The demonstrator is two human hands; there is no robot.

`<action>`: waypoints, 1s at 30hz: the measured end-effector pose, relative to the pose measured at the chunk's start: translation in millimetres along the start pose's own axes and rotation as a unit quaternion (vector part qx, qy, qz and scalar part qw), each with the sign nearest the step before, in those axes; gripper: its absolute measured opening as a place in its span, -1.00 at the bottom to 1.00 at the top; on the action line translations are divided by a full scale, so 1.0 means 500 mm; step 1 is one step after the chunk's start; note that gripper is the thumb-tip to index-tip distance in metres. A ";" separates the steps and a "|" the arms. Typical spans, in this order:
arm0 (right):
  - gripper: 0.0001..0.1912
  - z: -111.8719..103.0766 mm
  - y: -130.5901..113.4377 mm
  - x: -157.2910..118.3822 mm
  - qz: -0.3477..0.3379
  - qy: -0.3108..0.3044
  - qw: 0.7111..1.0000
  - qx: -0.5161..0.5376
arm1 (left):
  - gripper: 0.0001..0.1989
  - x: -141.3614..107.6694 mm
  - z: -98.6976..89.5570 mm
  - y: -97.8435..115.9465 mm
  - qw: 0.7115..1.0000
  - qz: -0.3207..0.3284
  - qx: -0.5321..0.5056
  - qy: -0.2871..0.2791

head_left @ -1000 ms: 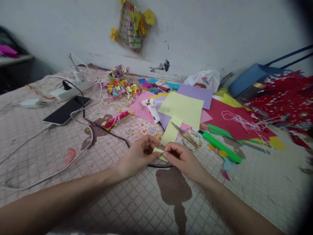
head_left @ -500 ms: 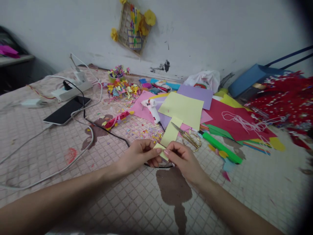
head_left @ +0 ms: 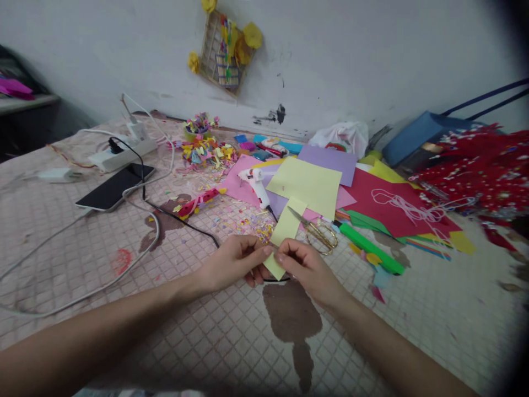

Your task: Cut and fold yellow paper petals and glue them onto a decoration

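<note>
Between my two hands is a small pale yellow paper piece [head_left: 274,267], its lower corner pointing down toward the table. My left hand [head_left: 239,261] pinches it at the upper left, and my right hand [head_left: 303,268] pinches it at the right. Just beyond my fingers lies a longer pale yellow strip [head_left: 288,222]. Gold-handled scissors [head_left: 320,234] rest with their blades over that strip. A white glue gun [head_left: 256,186] lies behind, beside a large pale yellow sheet [head_left: 308,184].
A black cable [head_left: 190,225] runs toward my left hand. A phone [head_left: 115,186] and power strip [head_left: 124,154] are at left. Paper scraps [head_left: 209,153], a green tube [head_left: 372,249], red paper [head_left: 372,201] and a blue bag [head_left: 425,135] lie around.
The small paper piece has turned between my fingers, and its lower corner now hangs lower. Both hands stay in nearly the same place; the view has shifted slightly.
</note>
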State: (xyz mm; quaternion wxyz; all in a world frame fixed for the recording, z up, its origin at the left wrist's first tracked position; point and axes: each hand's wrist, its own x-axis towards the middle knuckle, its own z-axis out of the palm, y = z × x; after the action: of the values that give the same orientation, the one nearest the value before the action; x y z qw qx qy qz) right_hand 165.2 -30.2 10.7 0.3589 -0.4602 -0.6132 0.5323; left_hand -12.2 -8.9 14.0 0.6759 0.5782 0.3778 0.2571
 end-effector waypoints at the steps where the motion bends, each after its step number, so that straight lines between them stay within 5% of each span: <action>1: -0.76 0.001 0.002 0.000 -0.003 0.013 1.000 0.001 | -0.66 0.000 0.001 0.000 1.000 -0.007 -0.003 -0.006; 5: -0.76 0.009 0.007 -0.002 -0.016 0.046 0.999 0.012 | -0.67 0.002 0.006 -0.002 0.999 -0.028 -0.022 -0.036; 22: -0.75 0.029 0.016 -0.005 -0.010 0.089 0.993 0.076 | -0.71 0.000 0.020 -0.017 0.998 -0.030 -0.057 -0.010; 30: -0.75 0.027 0.019 -0.002 0.014 0.068 0.994 0.089 | -0.68 -0.003 0.017 -0.019 0.998 -0.017 -0.026 -0.050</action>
State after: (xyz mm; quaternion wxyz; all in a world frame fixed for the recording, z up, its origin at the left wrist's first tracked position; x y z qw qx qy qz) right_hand 154.5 -35.2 -1.0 0.4314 -0.4704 -0.5310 0.5574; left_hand -7.0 -17.2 5.3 0.7128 0.5662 0.3468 0.2261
